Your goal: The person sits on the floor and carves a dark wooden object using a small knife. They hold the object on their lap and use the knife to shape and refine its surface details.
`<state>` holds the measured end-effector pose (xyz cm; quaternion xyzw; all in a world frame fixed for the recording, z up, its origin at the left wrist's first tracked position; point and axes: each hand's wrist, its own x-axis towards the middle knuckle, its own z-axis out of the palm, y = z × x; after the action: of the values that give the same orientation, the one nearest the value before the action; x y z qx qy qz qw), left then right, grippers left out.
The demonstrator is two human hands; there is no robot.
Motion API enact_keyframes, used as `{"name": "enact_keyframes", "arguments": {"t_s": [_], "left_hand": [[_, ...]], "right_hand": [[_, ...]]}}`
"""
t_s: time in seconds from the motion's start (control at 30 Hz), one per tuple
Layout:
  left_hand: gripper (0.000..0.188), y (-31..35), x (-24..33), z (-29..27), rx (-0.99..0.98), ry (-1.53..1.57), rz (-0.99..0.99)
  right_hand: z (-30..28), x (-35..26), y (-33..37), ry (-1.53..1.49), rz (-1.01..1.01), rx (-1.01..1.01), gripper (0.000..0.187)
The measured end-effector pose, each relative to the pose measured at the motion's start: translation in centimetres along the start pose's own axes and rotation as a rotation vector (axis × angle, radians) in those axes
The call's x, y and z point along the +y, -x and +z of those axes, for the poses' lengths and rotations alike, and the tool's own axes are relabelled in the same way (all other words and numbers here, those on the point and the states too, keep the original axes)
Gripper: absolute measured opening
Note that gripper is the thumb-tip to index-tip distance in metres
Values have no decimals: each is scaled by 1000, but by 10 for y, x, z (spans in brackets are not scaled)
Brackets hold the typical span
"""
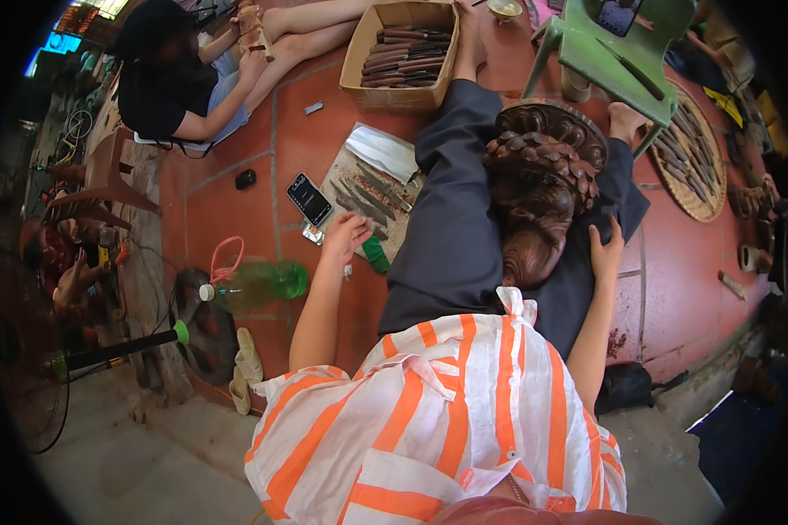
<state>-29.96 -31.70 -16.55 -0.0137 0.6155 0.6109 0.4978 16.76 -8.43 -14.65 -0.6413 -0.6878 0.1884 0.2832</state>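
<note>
Between my trousered legs rests a dark, glossy carved wooden piece (534, 229), with rows of petal or leaf shapes around its wide far end. My right hand (606, 252) lies on my right thigh beside the carving, fingers apart and nothing in it. To the left, my left hand (348, 236) hovers by the near edge of a board (394, 229) with its fingers loosely bent; I see nothing held. Several thin carving tools (363, 197) and a folded white cloth (383, 152) lie on that board. A phone (309, 199) sits just past the hand.
A cardboard box (398, 98) of wooden-handled tools stands ahead. Far right are a green plastic chair (617, 66) and a woven tray (714, 197) with more tools. A green bottle (263, 284) lies at left. Another person (171, 96) sits at upper left, holding a wooden piece (252, 33).
</note>
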Motion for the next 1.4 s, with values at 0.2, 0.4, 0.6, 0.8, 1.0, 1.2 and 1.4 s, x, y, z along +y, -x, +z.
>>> {"name": "enact_keyframes", "arguments": {"t_s": [0.2,0.4,0.6,0.8,1.0,1.2,1.4], "left_hand": [[10,84,73,139,-415,-202,199],[8,123,67,223,-662,-284,337],[8,122,50,234,-683,-299,252],[8,122,47,235,-661,-270,184],[9,119,50,234,-671,-252,214],[9,117,45,234,-722,-320,243],[11,116,50,234,-708,-293,235]], "right_hand": [[-40,-163,29,-707,-76,-216,20],[-43,-213,55,-858,-28,-677,22],[-40,-182,55,-995,1,-753,15],[-41,-177,55,-1038,-41,-808,10],[-41,-179,56,-1125,-126,-827,16],[-36,-173,56,-1053,-125,-890,12],[-42,-178,55,-1048,-217,-835,21]]}}
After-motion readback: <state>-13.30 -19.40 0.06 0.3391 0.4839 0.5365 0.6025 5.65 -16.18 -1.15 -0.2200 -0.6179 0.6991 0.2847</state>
